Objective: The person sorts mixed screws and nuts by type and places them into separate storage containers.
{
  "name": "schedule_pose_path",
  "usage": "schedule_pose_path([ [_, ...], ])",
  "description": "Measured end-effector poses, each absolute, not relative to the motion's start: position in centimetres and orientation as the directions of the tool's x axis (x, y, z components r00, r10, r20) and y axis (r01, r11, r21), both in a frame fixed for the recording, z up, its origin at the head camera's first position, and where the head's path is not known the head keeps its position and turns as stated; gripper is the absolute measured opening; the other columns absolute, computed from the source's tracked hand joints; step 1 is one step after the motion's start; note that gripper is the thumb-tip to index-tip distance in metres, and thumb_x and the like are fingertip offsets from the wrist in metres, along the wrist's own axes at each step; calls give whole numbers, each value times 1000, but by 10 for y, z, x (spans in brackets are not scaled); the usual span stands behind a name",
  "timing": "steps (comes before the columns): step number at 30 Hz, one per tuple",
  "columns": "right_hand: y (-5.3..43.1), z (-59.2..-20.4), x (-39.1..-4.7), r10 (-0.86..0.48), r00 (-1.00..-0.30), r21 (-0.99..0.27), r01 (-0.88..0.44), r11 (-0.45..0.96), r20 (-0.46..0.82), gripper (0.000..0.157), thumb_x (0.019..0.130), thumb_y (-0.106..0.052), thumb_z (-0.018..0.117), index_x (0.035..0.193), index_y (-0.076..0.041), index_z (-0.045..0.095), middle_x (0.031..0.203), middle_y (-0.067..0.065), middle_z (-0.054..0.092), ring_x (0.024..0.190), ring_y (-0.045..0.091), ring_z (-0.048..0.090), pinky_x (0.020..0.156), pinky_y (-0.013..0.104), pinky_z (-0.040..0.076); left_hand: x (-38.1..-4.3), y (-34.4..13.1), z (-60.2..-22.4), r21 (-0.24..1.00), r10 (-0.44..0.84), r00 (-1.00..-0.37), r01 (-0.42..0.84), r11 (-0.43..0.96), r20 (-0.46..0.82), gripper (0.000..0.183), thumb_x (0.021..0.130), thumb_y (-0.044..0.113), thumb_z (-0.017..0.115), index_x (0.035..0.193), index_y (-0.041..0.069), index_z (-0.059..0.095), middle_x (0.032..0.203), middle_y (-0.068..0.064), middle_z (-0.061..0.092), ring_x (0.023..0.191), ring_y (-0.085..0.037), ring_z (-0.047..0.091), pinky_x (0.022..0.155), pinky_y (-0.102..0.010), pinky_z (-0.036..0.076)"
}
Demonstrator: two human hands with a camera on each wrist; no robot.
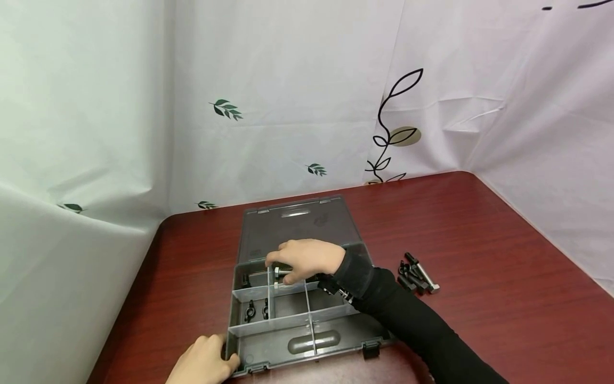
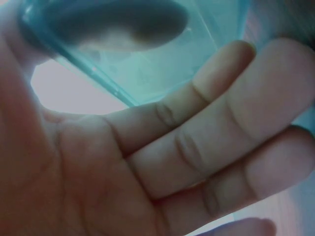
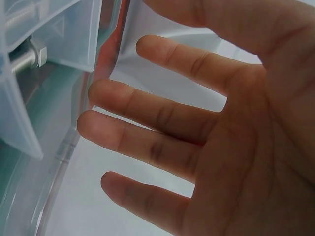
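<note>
Dark-red table point(image 1: 499, 256) against white leaf-print cloth point(image 1: 288, 64), right fingers point(image 3: 147, 108) outstretched, left fingers point(image 2: 182, 150) relaxed

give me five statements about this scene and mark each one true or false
1. The left hand is at the near left corner of the box. True.
2. The lid is shut. False: the lid is folded back open.
3. A silver bolt lies among dark parts, right of the box. True.
4. The right hand is over the lid's far edge. False: it is at the far compartments.
5. The table is reddish brown. True.
</note>
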State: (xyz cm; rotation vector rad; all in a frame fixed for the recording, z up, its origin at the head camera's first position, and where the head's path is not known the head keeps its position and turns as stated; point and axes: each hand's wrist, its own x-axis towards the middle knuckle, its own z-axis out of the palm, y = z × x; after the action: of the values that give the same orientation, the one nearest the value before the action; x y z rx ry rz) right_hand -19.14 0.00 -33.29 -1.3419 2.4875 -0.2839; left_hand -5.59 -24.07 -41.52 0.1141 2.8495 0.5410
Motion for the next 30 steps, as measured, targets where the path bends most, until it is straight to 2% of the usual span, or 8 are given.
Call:
schedule_pose_path([
  [7, 12, -331, -194, -820, -546, -324, -754, 571, -173, 48, 85, -23, 64, 130, -19, 50, 126, 5, 55, 110, 16, 52, 82, 25, 40, -58, -239, -415, 359, 110, -959, 9, 933, -262, 20, 69, 28, 65, 68, 13, 51, 62, -1, 51, 58, -18, 43, 56, -40, 39],
  [16, 30, -332, -201, -785, -595, -338, -713, 614, -171, 47, 83, -22, 65, 128, -18, 52, 120, 9, 56, 97, 18, 55, 76, 28, 41, -59, -240, -416, 359, 111, -957, 7, 933, -269, 20, 69, 28, 66, 69, 13, 52, 64, -1, 52, 59, -18, 45, 56, -41, 40],
  [30, 53, -332, -208, -746, -642, -339, -672, 658, -177, 50, 84, -21, 65, 131, -18, 50, 129, 10, 53, 114, 21, 51, 85, 33, 40, -58, -240, -416, 360, 113, -962, 17, 933, -247, 20, 69, 28, 66, 69, 13, 52, 64, -2, 53, 59, -18, 45, 56, -41, 40],
])
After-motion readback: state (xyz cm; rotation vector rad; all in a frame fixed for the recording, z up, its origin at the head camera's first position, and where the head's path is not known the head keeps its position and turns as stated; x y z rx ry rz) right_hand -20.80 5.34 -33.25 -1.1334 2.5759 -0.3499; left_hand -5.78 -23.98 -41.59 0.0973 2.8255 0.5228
